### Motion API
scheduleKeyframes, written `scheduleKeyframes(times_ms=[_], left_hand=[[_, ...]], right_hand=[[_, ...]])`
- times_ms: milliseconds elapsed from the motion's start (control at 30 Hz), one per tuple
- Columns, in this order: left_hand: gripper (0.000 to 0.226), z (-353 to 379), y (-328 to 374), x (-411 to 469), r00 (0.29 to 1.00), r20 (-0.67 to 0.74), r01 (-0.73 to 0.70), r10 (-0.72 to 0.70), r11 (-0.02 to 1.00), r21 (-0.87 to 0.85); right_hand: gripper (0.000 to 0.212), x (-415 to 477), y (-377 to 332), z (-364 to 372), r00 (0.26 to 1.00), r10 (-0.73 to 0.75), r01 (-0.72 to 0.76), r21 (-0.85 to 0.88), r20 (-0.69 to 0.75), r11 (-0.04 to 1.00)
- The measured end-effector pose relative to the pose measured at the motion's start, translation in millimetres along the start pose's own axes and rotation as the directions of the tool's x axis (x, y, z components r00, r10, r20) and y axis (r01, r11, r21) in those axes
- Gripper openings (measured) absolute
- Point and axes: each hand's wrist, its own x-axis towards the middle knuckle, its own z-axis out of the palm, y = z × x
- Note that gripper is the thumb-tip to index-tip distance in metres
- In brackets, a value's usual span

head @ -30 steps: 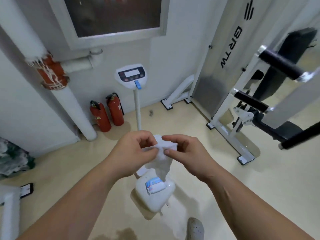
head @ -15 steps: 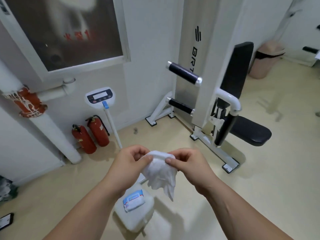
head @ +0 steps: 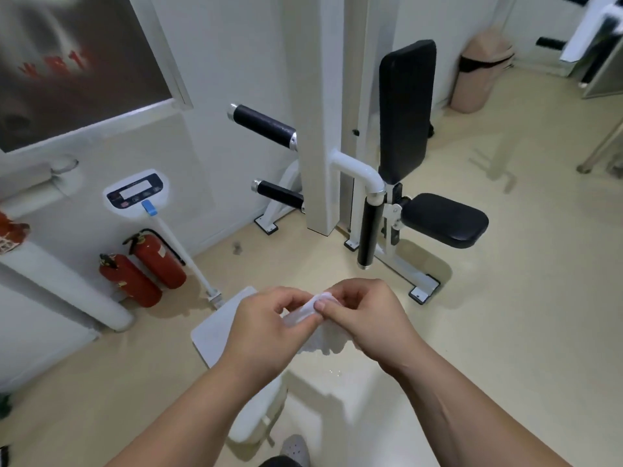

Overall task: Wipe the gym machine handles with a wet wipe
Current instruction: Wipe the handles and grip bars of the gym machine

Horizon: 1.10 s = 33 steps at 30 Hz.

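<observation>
A white wet wipe (head: 320, 326) is bunched between my two hands at the lower middle of the view. My left hand (head: 263, 328) pinches its left side and my right hand (head: 367, 318) pinches its top edge with thumb and forefinger. Beyond the hands stands a white gym machine (head: 320, 129). It carries an upper black handle (head: 263, 124) and a lower black handle (head: 279, 193) sticking out to the left, plus a vertical black handle (head: 369, 230) beside its seat (head: 445, 219). Both hands are well short of the handles.
A white floor scale (head: 215, 328) with a display on a post (head: 135, 192) sits under my left hand. Two red fire extinguishers (head: 145, 271) lean by the wall at left. A pink bin (head: 478, 69) stands at the far right. My shoe (head: 296, 449) shows at the bottom.
The view has swung right, bringing the machine's handles toward the centre. My hands have drawn the wipe closer together and bunched it smaller. The wipe pack on the scale is now hidden.
</observation>
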Motion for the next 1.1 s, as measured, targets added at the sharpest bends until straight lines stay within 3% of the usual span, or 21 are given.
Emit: scheduleKeyframes(times_ms=[100,300,467,567,733,867,967,1100], left_hand=[[0.013,11,-12,14,0.997,0.027,-0.068,0.067,0.998,0.016],[0.019,18,-18,55,0.985,0.170,0.042,-0.013,0.985,-0.167],[0.023,31,-26,84,0.967,0.245,-0.015,0.065,0.980,-0.200],[0.022,41,-25,92,0.964,0.259,0.003,0.054,0.976,-0.216],[0.022,55,-21,101,0.960,0.276,0.080,-0.037,0.986,-0.146],[0.025,74,-18,108,0.950,0.287,0.157,-0.124,0.983,-0.093],[0.025,87,-7,107,0.946,0.281,0.181,-0.160,0.982,-0.050],[0.013,97,12,92,0.994,0.049,0.096,-0.097,0.995,0.015]], right_hand=[[0.008,6,3,-13,0.997,0.062,-0.062,0.025,-0.034,0.998],[0.011,17,5,-29,0.983,0.147,-0.166,-0.192,-0.108,0.967],[0.025,22,14,-44,0.950,0.024,-0.176,-0.471,-0.310,0.864],[0.017,20,22,-52,0.880,-0.072,-0.221,-0.538,-0.470,0.814],[0.016,25,27,-61,0.796,-0.151,-0.148,-0.430,-0.586,0.891],[0.017,44,33,-70,0.786,-0.045,-0.066,-0.156,-0.616,0.986],[0.019,58,37,-82,0.810,0.069,-0.016,0.095,-0.582,0.995],[0.021,73,50,-108,0.868,0.066,-0.002,0.128,-0.492,0.992]])
